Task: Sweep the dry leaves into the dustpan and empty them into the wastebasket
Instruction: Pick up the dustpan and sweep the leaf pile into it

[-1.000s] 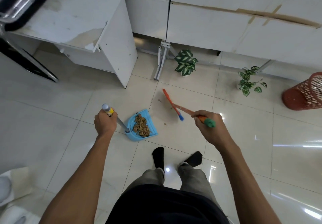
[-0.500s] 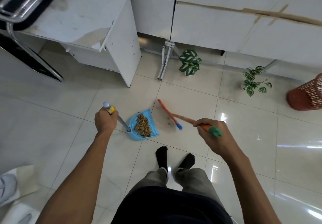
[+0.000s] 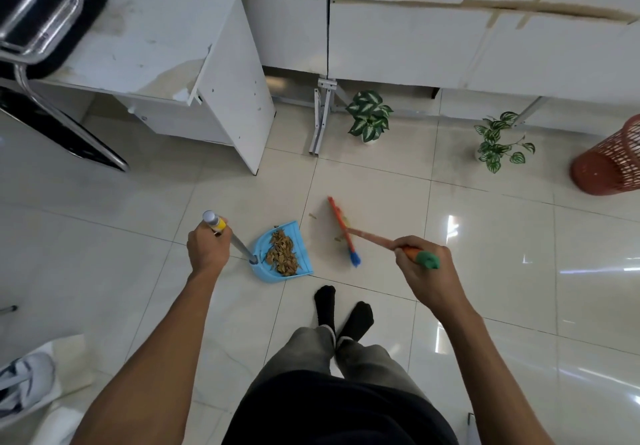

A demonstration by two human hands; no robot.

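Left hand (image 3: 207, 254) wrapped tight round the top of the dustpan handle (image 3: 239, 245), just under its grey and yellow cap (image 3: 214, 221). Thin metal pole slanting down toward 4 o'clock into the back of the blue dustpan (image 3: 294, 228). Pan flat on the pale tiled floor (image 3: 138, 202), open mouth toward 1 o'clock. Inside it, a brown heap of dry leaves (image 3: 282, 254) filling the middle of the tray.

Right hand (image 3: 427, 271) closed round the broom handle (image 3: 370, 236) at its orange grip, green end cap (image 3: 428, 260) poking out past the knuckles. Handle running away toward 10 o'clock to the broom head (image 3: 341, 228), a narrow orange bar with a blue tip (image 3: 355, 259) at its near end. Broom head at 3 o'clock from the dustpan, near it but not touching. A few loose leaf scraps (image 3: 312, 216) on the tile between pan and broom, and more beside the bristles (image 3: 337, 238).

Below the tools, at 6 o'clock, two feet in black socks (image 3: 325, 306), grey trouser legs above them.

Red mesh wastebasket (image 3: 609, 164) at 2 o'clock from the broom, well apart, cut off by the right edge of the view. Two small green-and-white leafy plants on the floor along the white cabinets: one (image 3: 370, 115) at 12 o'clock, one (image 3: 498, 141) at 1 o'clock. White cabinet side panel (image 3: 235, 98) at 11 o'clock, worn and chipped. Black chair with chrome frame (image 3: 41, 28) in the top left corner. Pale shoe (image 3: 24, 378) at 8 o'clock, by the left edge.
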